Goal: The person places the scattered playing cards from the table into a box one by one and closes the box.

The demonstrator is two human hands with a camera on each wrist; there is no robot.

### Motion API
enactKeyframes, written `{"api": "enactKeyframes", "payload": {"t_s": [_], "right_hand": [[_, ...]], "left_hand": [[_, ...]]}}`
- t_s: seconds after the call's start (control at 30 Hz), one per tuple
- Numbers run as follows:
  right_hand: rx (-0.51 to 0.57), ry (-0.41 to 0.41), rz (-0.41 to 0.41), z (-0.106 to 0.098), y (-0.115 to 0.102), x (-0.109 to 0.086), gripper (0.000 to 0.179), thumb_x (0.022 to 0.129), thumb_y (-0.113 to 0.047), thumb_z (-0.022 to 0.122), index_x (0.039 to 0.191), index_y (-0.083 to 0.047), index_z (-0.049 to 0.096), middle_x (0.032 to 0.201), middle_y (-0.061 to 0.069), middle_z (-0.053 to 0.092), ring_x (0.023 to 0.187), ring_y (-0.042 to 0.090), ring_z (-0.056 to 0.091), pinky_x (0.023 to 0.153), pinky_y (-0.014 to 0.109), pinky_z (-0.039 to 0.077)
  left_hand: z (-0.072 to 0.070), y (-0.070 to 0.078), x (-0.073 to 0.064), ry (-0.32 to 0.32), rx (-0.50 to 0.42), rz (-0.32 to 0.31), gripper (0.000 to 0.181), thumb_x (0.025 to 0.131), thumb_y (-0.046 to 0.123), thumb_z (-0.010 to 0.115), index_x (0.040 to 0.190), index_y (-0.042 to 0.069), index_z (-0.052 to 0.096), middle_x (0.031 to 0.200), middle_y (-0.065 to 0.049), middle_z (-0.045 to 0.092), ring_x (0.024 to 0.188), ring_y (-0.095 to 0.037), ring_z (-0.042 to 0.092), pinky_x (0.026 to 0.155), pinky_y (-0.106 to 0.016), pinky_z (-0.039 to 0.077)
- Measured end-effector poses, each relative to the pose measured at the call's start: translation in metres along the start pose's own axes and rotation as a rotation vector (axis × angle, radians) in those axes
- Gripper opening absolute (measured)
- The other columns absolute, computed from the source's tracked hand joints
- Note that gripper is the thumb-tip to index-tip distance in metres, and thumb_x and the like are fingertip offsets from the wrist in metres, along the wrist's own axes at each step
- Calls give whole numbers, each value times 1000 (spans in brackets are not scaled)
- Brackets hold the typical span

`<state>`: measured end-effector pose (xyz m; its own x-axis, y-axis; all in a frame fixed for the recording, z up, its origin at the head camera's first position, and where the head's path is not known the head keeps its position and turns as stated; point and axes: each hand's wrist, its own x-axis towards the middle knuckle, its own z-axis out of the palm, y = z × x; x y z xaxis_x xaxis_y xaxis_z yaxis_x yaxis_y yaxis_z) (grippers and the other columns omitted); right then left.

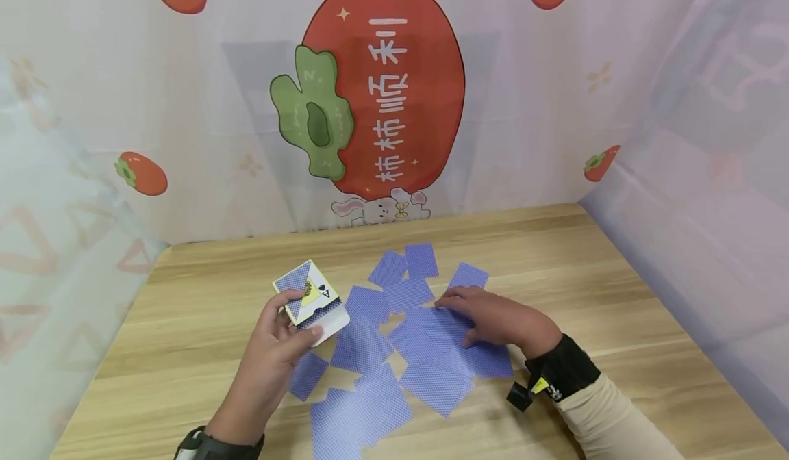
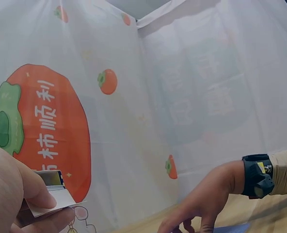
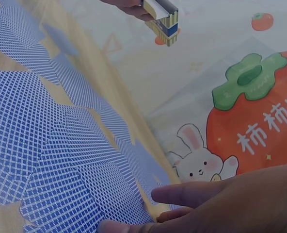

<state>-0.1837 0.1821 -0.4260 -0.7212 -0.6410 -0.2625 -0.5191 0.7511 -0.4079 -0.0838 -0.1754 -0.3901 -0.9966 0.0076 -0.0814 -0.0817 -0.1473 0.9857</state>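
My left hand (image 1: 280, 340) grips a playing-card box (image 1: 308, 292) with a blue pattern and an ace of spades on its face. The box's white flap (image 1: 333, 323) stands out toward the right, and the left thumb lies against it. In the left wrist view the box mouth (image 2: 51, 178) shows open. Several blue-backed playing cards (image 1: 360, 343) lie face down and overlapping on the table. Over the right part of this spread is my right hand (image 1: 493, 316), thumb and fingers spread apart, fingertips right at the cards. From the right wrist, the thumb overlaps a card edge (image 3: 85, 213).
The wooden table (image 1: 185, 296) reaches back to a cloth backdrop (image 1: 246, 104) printed with persimmons and a rabbit. Cloth also hangs on both sides. A single card (image 1: 468, 275) lies just beyond the right hand, and two more cards (image 1: 422, 260) are at the far end.
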Motion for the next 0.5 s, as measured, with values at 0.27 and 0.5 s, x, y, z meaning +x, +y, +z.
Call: {"api": "enactKeyframes", "payload": {"t_s": [0.27,0.5], "right_hand": [[-42,8,-10,3,1,2,66,86,-17,82,145,-22,53,140,3,52,131,26,47,107,47,46],[-59,4,-1,2,-2,1,68,84,-21,83,145,-23,53,123,1,54,106,19,44,90,38,44]], "left_hand": [[0,-1,1,-22,-5,8,64,90,-12,59,142,14,33,140,-21,36,111,-16,60,88,-25,56],[2,0,1,-27,0,10,63,90,-11,61,142,13,33,139,-22,36,110,-17,60,87,-25,57]]}}
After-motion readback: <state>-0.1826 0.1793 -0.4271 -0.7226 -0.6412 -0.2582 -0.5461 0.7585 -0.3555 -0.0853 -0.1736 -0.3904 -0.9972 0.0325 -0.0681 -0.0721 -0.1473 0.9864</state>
